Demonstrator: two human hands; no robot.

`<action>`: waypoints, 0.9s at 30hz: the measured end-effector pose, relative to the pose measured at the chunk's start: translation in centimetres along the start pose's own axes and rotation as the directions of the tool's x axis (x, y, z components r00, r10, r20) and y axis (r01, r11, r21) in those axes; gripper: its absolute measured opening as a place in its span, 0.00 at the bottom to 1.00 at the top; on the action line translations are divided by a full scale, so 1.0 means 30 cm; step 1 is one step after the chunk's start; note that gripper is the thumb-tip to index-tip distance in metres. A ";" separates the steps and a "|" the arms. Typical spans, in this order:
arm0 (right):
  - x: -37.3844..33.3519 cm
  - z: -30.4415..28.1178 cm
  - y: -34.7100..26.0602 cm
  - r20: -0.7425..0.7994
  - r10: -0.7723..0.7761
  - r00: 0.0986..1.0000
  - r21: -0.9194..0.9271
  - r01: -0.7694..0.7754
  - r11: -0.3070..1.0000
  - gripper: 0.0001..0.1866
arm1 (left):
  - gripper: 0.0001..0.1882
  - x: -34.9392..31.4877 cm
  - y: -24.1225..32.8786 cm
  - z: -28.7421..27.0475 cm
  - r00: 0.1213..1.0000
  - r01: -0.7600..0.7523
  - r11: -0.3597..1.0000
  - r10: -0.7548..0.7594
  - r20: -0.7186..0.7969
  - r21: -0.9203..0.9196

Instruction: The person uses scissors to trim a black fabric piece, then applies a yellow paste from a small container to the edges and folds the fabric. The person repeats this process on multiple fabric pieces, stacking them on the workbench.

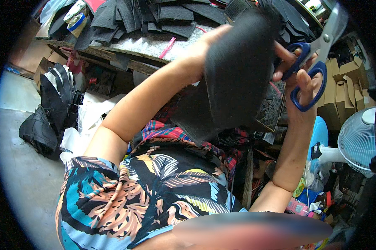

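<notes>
A floppy piece of black sheet material (240,71) hangs in front of me, raised over the near edge of the workbench. My left hand (215,39) grips it by its upper left side; the fingertips are hidden behind the sheet. In my right hand (304,83) is a pair of scissors (326,39) with dark blue handles, fingers through the loops. Their metal blades point up and away, beside the sheet and not on it. Some fingers of that hand reach to the sheet's right edge; whether they touch it I cannot tell.
Several cut black pieces (154,18) lie heaped on the workbench (148,49). A blue-rimmed container (76,25) stands at its left. Black items (40,129) and white cloth (92,112) are on the floor at left. At right are cardboard boxes (346,85) and a fan (359,133).
</notes>
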State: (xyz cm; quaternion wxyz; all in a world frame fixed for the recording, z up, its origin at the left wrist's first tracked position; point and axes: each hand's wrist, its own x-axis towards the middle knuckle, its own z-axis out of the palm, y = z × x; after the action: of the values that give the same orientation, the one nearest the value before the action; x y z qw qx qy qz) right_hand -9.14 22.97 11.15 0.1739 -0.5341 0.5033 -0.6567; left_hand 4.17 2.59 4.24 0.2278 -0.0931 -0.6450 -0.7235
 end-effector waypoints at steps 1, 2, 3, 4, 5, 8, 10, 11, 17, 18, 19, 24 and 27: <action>0.005 -0.007 0.000 -0.010 -0.020 1.000 -0.026 0.019 0.999 0.22 | 0.22 0.019 -0.006 -0.016 0.964 0.188 0.715 -0.265 -0.012 -0.674; 0.011 -0.018 -0.002 -0.027 -0.016 1.000 -0.066 0.014 0.998 0.21 | 0.19 0.028 0.007 -0.062 0.983 0.111 0.705 -0.183 -0.029 -0.700; 0.013 -0.026 -0.004 -0.055 -0.031 0.998 -0.099 0.025 0.995 0.21 | 0.18 0.032 0.012 -0.090 0.986 0.036 0.694 -0.142 -0.088 -0.719; 0.008 -0.030 -0.004 -0.064 -0.019 0.998 -0.096 0.013 0.995 0.20 | 0.17 0.038 0.022 -0.120 0.951 0.021 0.632 -0.253 -0.181 -0.775; 0.001 -0.032 -0.002 -0.058 0.027 0.998 -0.112 -0.033 0.993 0.21 | 0.19 0.046 0.027 -0.139 0.993 0.115 0.413 -0.052 0.103 -0.904; -0.045 -0.013 0.003 -0.082 0.111 0.990 -0.177 -0.124 0.976 0.22 | 0.21 0.043 0.021 -0.125 0.943 0.270 0.464 -0.302 0.136 -0.843; -0.066 0.009 0.011 -0.073 0.153 0.986 -0.185 -0.164 0.969 0.22 | 0.26 0.031 0.010 -0.076 0.835 0.285 0.700 -0.517 -0.189 -0.655; -0.072 0.021 0.015 -0.070 0.158 0.985 -0.198 -0.169 0.966 0.22 | 0.25 0.031 0.010 -0.052 0.872 0.264 0.713 -0.465 -0.155 -0.650; -0.075 0.052 0.010 -0.092 0.128 0.987 -0.088 -0.136 0.987 0.23 | 0.31 0.035 0.079 -0.007 0.842 0.406 0.822 -0.506 -0.185 -0.400; -0.076 0.051 0.010 -0.104 0.135 0.985 -0.088 -0.144 0.986 0.23 | 0.31 0.039 0.083 -0.001 0.792 0.445 0.802 -0.560 -0.242 -0.398; -0.084 0.051 0.010 -0.104 0.144 0.984 -0.101 -0.155 0.983 0.23 | 0.32 0.040 0.084 0.002 0.768 0.466 0.783 -0.589 -0.250 -0.413; -0.166 0.038 0.012 -0.018 0.340 0.940 -0.046 -0.341 0.939 0.32 | 0.25 0.016 0.082 -0.047 0.899 0.314 0.927 -0.360 -0.248 -0.205; -0.244 0.037 0.012 0.078 0.458 0.886 -0.074 -0.453 0.888 0.38 | 0.18 -0.012 0.087 -0.095 0.860 0.376 0.874 -0.453 -0.235 -0.309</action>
State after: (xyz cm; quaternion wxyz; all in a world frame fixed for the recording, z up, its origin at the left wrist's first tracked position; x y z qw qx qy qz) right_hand -5.58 27.90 6.89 0.3321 -0.4355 0.6232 -0.5583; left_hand 6.12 -0.26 5.97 0.1471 0.1316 -0.5101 -0.8371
